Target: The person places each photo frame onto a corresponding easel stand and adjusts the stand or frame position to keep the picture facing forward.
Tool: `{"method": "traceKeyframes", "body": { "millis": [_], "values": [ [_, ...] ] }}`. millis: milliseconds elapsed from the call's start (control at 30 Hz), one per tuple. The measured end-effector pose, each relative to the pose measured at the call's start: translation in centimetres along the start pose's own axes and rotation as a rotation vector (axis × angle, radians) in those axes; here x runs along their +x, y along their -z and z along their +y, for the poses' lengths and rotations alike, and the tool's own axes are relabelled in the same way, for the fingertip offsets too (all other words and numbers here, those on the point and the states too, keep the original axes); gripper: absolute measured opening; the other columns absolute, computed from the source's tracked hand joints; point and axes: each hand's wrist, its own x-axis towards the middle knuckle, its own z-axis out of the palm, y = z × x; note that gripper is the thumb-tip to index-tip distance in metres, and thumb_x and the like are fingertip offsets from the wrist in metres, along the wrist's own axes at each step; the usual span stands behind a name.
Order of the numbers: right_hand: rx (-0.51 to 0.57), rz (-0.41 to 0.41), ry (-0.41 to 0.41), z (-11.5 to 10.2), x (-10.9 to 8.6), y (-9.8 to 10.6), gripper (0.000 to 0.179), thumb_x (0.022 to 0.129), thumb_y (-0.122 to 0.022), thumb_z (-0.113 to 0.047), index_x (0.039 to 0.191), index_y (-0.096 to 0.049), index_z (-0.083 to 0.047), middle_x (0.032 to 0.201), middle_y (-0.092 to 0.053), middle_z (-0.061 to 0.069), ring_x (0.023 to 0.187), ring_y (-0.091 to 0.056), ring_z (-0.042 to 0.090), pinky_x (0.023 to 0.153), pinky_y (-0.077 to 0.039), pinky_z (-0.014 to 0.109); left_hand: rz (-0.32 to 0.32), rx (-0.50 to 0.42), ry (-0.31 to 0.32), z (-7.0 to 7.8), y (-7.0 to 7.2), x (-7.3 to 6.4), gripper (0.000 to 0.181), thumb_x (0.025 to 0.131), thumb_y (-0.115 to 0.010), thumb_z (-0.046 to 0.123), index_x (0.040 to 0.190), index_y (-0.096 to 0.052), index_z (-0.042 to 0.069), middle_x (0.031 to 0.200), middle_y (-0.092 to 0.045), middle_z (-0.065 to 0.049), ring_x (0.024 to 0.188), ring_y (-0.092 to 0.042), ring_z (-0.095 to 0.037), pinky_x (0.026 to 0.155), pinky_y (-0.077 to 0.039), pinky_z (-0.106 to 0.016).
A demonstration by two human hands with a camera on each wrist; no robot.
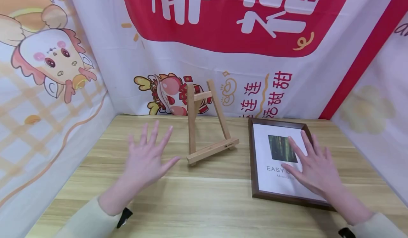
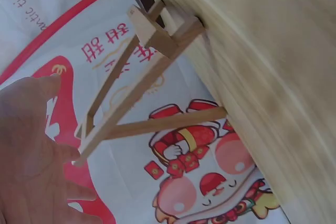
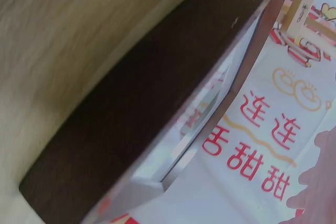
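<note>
A small wooden easel [image 1: 208, 149] stands near the middle of the table, its ledge facing the front. My left hand [image 1: 148, 160] is spread out over the table to the left of the easel, apart from it; the left wrist view shows the same easel [image 2: 142, 87] beside the palm. To the right lies a dark brown picture frame [image 1: 253, 160] with a white sheet bearing a green forest picture. Above its right part hovers my right hand [image 1: 313, 169], fingers spread, holding nothing. The right wrist view has the frame's dark side [image 3: 142, 93] close up.
The wood-grain table [image 1: 204, 202] ends at a white cloth backdrop [image 1: 127, 78] with red lettering and a cartoon dragon. Patterned cloth walls [image 1: 86, 124] close in the left and right sides.
</note>
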Motion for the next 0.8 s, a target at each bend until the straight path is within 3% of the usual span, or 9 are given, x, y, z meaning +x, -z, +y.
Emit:
{"method": "traceKeyframes", "body": {
  "millis": [167,333,600,800],
  "values": [
    [-0.009,-0.026,-0.034,1.1,0.3,0.2,0.092,0.086,-0.055,-0.064,0.157,-0.013,-0.025,0.160,-0.004,0.022,0.141,-0.005,0.050,0.099,-0.014,0.079,-0.007,0.001,-0.030,1.7,0.4,1.5,0.088,0.087,-0.034,0.078,0.157,-0.006,0.032,0.161,0.006,-0.011,0.143,0.013,-0.040,0.103,0.004,-0.074],
    [-0.015,-0.023,-0.047,2.4,0.4,0.6,0.094,0.086,-0.056,-0.064,0.158,-0.011,-0.023,0.159,-0.004,0.023,0.140,-0.005,0.051,0.097,-0.016,0.080,0.022,-0.003,-0.074,3.2,0.5,2.9,0.089,0.087,-0.040,0.076,0.157,-0.010,0.031,0.162,0.007,-0.010,0.144,0.009,-0.041,0.103,0.004,-0.074],
    [-0.016,-0.020,-0.059,4.0,0.2,1.3,0.093,0.087,-0.054,-0.065,0.158,-0.011,-0.024,0.159,-0.002,0.023,0.142,0.000,0.049,0.100,-0.011,0.078,0.054,0.024,-0.144,5.7,1.0,4.9,0.090,0.087,-0.036,0.077,0.157,-0.003,0.032,0.162,0.005,-0.012,0.145,0.006,-0.039,0.106,0.002,-0.071],
    [-0.014,-0.004,-0.049,4.8,-0.4,1.5,0.092,0.087,-0.056,-0.063,0.158,-0.013,-0.022,0.160,-0.001,0.022,0.143,0.006,0.044,0.101,-0.009,0.077,0.010,0.061,-0.183,7.9,0.6,6.1,0.087,0.088,-0.026,0.079,0.157,-0.003,0.031,0.160,0.011,-0.011,0.145,0.006,-0.040,0.107,0.006,-0.069]
  ]
}}
